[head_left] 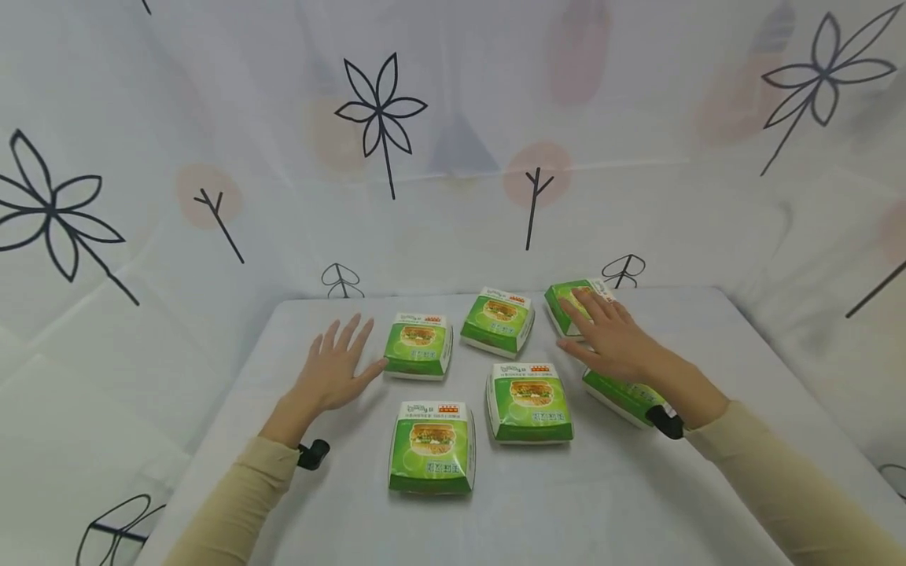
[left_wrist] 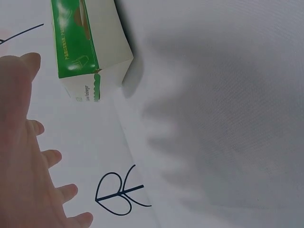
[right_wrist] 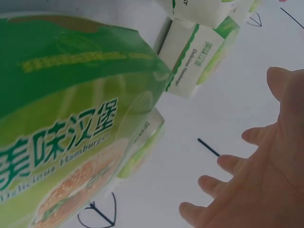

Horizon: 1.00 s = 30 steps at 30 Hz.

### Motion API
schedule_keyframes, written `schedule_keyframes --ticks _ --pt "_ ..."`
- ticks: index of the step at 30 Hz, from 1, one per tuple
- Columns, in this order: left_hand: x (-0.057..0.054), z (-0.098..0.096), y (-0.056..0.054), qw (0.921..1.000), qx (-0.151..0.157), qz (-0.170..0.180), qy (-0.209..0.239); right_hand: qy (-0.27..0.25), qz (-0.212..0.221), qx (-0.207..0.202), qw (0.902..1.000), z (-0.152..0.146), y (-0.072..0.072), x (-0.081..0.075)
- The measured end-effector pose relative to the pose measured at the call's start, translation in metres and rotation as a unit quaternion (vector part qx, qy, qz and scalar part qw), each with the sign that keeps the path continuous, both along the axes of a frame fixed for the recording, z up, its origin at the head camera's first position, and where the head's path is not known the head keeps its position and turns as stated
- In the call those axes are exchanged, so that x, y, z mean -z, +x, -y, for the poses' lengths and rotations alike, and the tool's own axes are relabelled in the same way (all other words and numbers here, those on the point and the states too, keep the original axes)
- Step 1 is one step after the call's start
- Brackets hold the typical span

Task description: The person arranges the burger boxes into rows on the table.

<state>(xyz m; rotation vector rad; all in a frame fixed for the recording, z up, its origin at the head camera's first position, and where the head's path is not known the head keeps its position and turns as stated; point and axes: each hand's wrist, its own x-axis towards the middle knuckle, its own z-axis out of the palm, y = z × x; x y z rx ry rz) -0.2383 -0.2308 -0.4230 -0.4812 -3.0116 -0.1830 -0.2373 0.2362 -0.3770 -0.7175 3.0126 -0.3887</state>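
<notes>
Several green and white hamburger boxes lie face up on a white-covered table. My left hand (head_left: 333, 376) is spread with fingers straight, just left of the back-left box (head_left: 418, 346), its thumb near that box's edge; the left wrist view shows the thumb apart from a box (left_wrist: 78, 42). My right hand (head_left: 614, 338), also spread and holding nothing, hovers over the right side. It partly hides the far-right box (head_left: 566, 303) and the box nearest its wrist (head_left: 619, 393). In the right wrist view, a hamburger box (right_wrist: 85, 109) looms large beside the palm.
Between the hands lie a back-middle box (head_left: 498, 322), a centre box (head_left: 531, 405) and a front box (head_left: 432, 452). A white cloth (head_left: 453, 228) with line-drawn leaves hangs behind the table (head_left: 538, 511). Black straps (head_left: 314, 454) show at both wrists.
</notes>
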Motion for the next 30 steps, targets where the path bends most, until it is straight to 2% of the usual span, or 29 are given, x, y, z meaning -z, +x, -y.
schedule_keyframes --ticks 8,18,30 --pt "0.003 0.0 0.0 0.9999 -0.001 -0.002 0.012 0.003 -0.001 -0.007 1.0 0.011 -0.004 0.005" --pt "0.005 -0.002 -0.003 0.9984 0.001 0.013 0.054 -0.03 -0.027 -0.041 0.9983 0.03 -0.008 0.007" --pt "0.006 -0.004 -0.006 0.9944 -0.002 0.035 0.1 -0.055 0.027 -0.05 0.9968 0.049 -0.014 0.005"
